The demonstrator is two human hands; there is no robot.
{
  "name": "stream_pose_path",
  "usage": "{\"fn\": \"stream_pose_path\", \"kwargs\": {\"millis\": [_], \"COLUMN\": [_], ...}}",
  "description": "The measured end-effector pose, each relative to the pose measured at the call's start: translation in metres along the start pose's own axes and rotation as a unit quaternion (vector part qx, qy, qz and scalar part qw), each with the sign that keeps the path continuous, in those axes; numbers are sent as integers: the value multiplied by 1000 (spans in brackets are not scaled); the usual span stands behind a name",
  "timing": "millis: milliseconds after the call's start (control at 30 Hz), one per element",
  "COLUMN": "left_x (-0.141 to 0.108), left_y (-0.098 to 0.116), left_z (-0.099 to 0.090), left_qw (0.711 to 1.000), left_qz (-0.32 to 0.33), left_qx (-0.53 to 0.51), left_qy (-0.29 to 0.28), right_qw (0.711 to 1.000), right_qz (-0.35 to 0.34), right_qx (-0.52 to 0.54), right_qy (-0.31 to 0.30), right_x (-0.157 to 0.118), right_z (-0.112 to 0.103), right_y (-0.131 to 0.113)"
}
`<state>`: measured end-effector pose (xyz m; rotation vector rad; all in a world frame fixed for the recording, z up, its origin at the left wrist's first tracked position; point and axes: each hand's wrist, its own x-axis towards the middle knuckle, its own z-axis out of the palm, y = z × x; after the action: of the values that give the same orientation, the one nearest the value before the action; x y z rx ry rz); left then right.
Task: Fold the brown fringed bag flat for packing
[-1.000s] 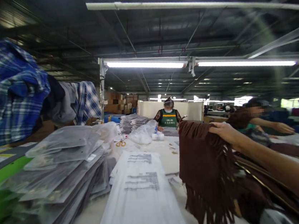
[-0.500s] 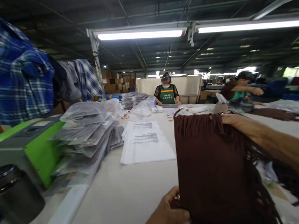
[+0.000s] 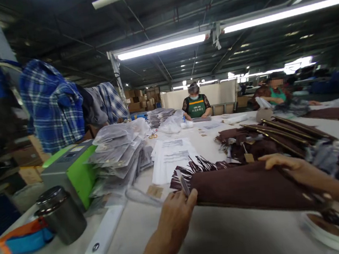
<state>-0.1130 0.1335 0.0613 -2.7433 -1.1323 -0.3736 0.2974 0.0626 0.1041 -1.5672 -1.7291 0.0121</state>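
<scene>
A dark brown fringed bag [image 3: 240, 184], probably suede, lies stretched sideways just above the table, its fringe spread at the far left end. My left hand [image 3: 174, 212] is closed at its left end, and a slim metal blade-like tool, perhaps thread snips [image 3: 183, 182], sticks up from the fingers. Over the bag's upper right edge, my right hand [image 3: 287, 166] is closed, fingers on top. Behind the bag is a pile of similar brown pieces [image 3: 280, 132] with gold-coloured zips and a tan tag [image 3: 249, 157].
Printed white sheets [image 3: 173, 159] lie ahead. To the left are stacked plastic-wrapped packets [image 3: 117, 149], a green-grey machine [image 3: 73, 170], a dark flask [image 3: 62, 216] and a white power strip [image 3: 105, 234]. A round white tape roll [image 3: 325, 231] is at lower right. Two people work across the table.
The bag has gone from hanging upright to lying sideways, fringe now to the left. My right hand has lowered, my left hand has risen slightly. The view has shifted, revealing the brown pile.
</scene>
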Motion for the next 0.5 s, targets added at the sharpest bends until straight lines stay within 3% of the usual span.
{"fn": "stream_pose_path", "kwargs": {"millis": [100,167,300,400,500], "left_x": [-31,-52,-68,-66,-74], "left_y": [17,21,25,29,32], "left_z": [58,77,67,58,68], "left_qw": [992,987,977,968,974], "left_qz": [-15,-26,-70,-78,-47], "left_qx": [-13,-43,-48,-37,-39], "left_qy": [-128,-155,-196,-234,-218], "right_qw": [990,985,985,977,964], "right_qz": [7,33,31,-68,-159], "right_qx": [-92,-124,-112,-102,-99], "right_qy": [-102,-115,-124,-172,-188], "right_x": [-51,-77,-94,-101,-114], "right_z": [27,40,71,114,163], "right_y": [38,46,15,-23,-42]}}
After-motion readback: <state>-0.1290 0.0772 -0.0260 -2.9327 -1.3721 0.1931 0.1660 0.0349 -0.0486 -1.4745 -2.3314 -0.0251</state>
